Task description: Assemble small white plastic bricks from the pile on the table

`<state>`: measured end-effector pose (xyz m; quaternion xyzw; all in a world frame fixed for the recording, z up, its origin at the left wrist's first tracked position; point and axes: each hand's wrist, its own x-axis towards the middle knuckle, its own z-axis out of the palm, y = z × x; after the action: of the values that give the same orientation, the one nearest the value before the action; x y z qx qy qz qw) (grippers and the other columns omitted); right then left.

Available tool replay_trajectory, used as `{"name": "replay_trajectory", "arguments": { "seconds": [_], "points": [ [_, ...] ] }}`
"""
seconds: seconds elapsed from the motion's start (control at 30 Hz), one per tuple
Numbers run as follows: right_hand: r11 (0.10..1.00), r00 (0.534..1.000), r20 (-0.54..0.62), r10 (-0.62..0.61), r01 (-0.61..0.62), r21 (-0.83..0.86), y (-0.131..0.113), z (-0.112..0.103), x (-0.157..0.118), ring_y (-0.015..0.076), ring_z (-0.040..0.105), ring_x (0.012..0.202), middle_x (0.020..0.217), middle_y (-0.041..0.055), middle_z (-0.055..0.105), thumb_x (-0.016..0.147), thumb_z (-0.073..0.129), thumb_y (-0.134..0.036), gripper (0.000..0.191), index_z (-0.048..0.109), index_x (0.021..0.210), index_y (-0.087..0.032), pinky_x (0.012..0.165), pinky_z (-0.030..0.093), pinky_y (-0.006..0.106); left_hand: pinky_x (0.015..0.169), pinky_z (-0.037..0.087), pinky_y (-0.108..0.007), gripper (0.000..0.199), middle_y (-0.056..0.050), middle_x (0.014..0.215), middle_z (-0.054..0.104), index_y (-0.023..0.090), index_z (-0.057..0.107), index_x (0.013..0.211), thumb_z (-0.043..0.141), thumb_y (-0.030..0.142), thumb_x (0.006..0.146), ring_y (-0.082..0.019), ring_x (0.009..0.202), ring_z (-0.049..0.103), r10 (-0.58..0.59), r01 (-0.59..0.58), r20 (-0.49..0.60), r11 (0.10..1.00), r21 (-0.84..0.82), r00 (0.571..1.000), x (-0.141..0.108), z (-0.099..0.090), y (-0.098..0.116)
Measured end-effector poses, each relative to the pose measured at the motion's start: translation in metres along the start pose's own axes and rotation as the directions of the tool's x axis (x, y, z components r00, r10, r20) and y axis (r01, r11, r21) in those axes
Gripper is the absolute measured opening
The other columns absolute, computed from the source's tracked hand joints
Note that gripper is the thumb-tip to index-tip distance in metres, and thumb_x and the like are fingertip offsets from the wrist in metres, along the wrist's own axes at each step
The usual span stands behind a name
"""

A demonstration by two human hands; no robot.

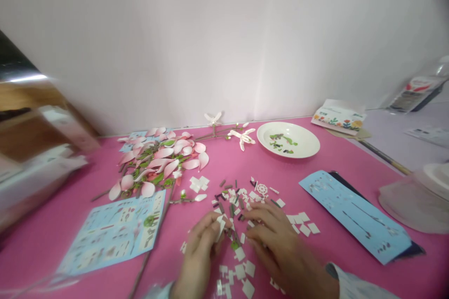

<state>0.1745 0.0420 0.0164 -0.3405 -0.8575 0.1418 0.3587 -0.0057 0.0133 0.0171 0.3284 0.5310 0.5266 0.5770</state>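
My left hand [201, 247] is closed, thumb against fingers, on a small white building-block piece [220, 228]. Beside it, my right hand [277, 238] reaches over a loose pile with its fingers apart and fingertips among the parts. White plates, dark brown and grey bars and a white spoked ring [262, 189] make up this pile. Between the hands lies a thin brown stem with a green piece [235, 245] at its end. Square white tiles [240, 271] are scattered nearer to me. More white tiles [304, 230] lie right of my right hand.
Pink-petalled block flowers [168, 152] are heaped at the left, near a blue instruction sheet [115, 229]. A white-flowered branch [242, 136] lies by the wall. Green pieces sit in a white plate [310, 142]. At the right are a blue booklet [358, 215] and a bottle [417, 88].
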Motion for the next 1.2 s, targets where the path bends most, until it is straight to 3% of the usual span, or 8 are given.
{"name": "replay_trajectory", "arguments": {
  "seconds": [0.1,0.2,0.3,0.43,0.73,0.83,1.0,1.2],
  "points": [
    [0.989,0.998,-0.028,0.049,-0.044,0.141,-0.003,-0.002,-0.002,0.0186,0.065,0.082,0.086,0.0050,0.070,0.087,0.048,-0.010,0.018,0.061,0.081,-0.021,0.076,0.054,0.033,0.051,0.031,-0.022,0.019,0.005,0.058,0.044,0.018,0.058,0.066,0.061,0.029,0.082,-0.012,0.053,0.034,0.026,-0.026,0.031,1.000,-0.016,0.999,-0.001,0.000,0.001],
    [0.922,0.955,0.087,0.284,-0.297,0.247,-0.005,-0.004,-0.002,0.0157,0.064,0.064,0.070,0.0009,0.068,0.088,0.049,-0.017,0.017,0.062,0.077,-0.021,0.059,0.051,0.026,0.052,0.032,-0.022,0.019,0.004,0.060,0.049,0.018,0.060,0.066,0.060,0.028,0.082,-0.012,0.054,0.038,0.022,-0.022,0.033,1.000,-0.007,0.999,-0.001,-0.001,0.000],
    [0.801,0.873,0.219,0.435,-0.487,0.349,-0.007,-0.006,0.000,0.0148,0.062,0.062,0.068,-0.0004,0.066,0.089,0.051,-0.023,0.018,0.064,0.076,-0.021,0.056,0.048,0.024,0.055,0.035,-0.022,0.017,0.003,0.062,0.053,0.018,0.061,0.067,0.060,0.028,0.082,-0.013,0.057,0.042,0.020,-0.020,0.032,1.000,-0.006,0.999,-0.001,-0.002,-0.002],
    [0.701,0.821,0.268,0.504,-0.570,0.430,-0.005,-0.010,0.004,0.0129,0.054,0.058,0.065,-0.0024,0.059,0.091,0.050,-0.027,0.021,0.061,0.074,-0.021,0.053,0.044,0.023,0.062,0.039,-0.024,0.017,0.002,0.065,0.058,0.018,0.062,0.068,0.060,0.028,0.081,-0.015,0.062,0.048,0.015,-0.014,0.029,1.000,-0.016,0.999,-0.002,0.000,-0.001],
    [0.915,0.921,0.185,0.344,-0.373,0.152,0.001,-0.004,0.001,0.0190,0.055,0.076,0.078,0.0031,0.054,0.095,0.046,-0.023,0.028,0.060,0.072,-0.020,0.069,0.045,0.032,0.062,0.041,-0.022,0.018,0.003,0.065,0.056,0.017,0.062,0.067,0.065,0.031,0.079,-0.013,0.062,0.049,-0.004,0.007,0.023,0.990,-0.143,1.000,0.000,-0.001,-0.001],
    [0.937,0.921,0.205,0.330,-0.346,0.044,0.003,-0.001,-0.001,0.0204,0.054,0.077,0.078,0.0040,0.054,0.096,0.045,-0.021,0.028,0.064,0.075,-0.020,0.069,0.045,0.034,0.056,0.038,-0.020,0.018,0.004,0.061,0.053,0.017,0.062,0.066,0.066,0.030,0.079,-0.011,0.055,0.042,0.016,-0.013,0.018,0.989,-0.150,1.000,0.000,0.000,-0.001],
    [0.958,0.951,0.120,0.285,-0.286,-0.011,0.011,-0.001,-0.002,0.0211,0.054,0.079,0.081,0.0034,0.056,0.096,0.047,-0.021,0.019,0.065,0.090,-0.022,0.072,0.044,0.036,0.047,0.030,-0.019,0.022,0.007,0.054,0.040,0.016,0.063,0.066,0.068,0.034,0.077,-0.009,0.048,0.027,0.028,-0.029,-0.005,0.988,-0.149,1.000,0.001,-0.001,-0.002],
    [0.955,0.956,0.066,0.286,-0.279,-0.103,0.017,-0.008,-0.003,0.0213,0.054,0.079,0.083,0.0032,0.056,0.093,0.048,-0.018,0.015,0.060,0.085,-0.022,0.072,0.041,0.036,0.045,0.022,-0.018,0.026,0.009,0.052,0.028,0.016,0.063,0.070,0.064,0.040,0.078,-0.008,0.047,0.019,0.008,-0.015,-0.049,0.990,-0.141,0.999,0.004,-0.003,-0.002]
  ]
}}
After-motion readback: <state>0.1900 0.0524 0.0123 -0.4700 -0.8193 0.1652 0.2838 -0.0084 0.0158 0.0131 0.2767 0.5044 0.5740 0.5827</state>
